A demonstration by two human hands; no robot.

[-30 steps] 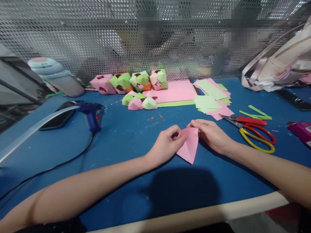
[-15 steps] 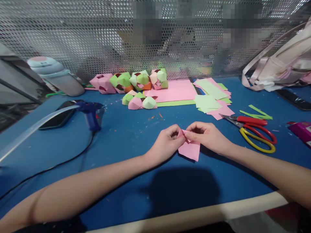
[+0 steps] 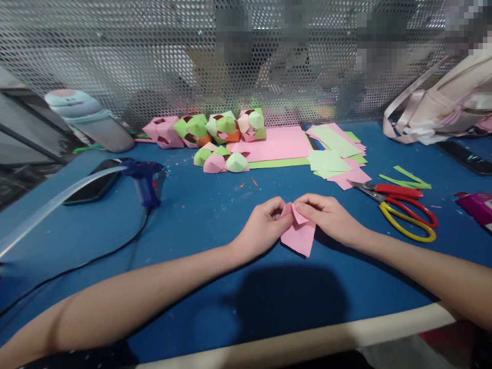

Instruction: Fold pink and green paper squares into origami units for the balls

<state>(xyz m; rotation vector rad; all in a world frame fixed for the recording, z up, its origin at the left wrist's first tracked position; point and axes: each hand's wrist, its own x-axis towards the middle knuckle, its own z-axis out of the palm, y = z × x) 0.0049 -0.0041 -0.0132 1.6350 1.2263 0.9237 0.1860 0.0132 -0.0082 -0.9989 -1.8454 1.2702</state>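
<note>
Between both hands is a small pink sheet of paper point(image 3: 299, 239), its upper part folded into a raised flap. My left hand point(image 3: 265, 225) pinches its upper left side with thumb and curled fingers. At the upper right, my right hand point(image 3: 326, 215) grips the paper near the flap, thumb on top. The lower part of the paper hangs free toward me, just above the blue table point(image 3: 192, 287). Fingertips behind the paper are hidden.
Folded paper shapes point(image 3: 192, 128) in pink and green line the back beside pink sheets point(image 3: 284, 143) and loose paper pieces point(image 3: 330, 161). Scissors point(image 3: 403, 202) lie right. Left are a glue gun point(image 3: 142, 182), a phone point(image 3: 94, 182) and a bottle point(image 3: 92, 120). A perforated metal panel point(image 3: 154, 61) stands behind.
The paper has turned slightly, its lower corner shifting left. My right thumb has drawn back a little, and the folded flap now shows more clearly.
</note>
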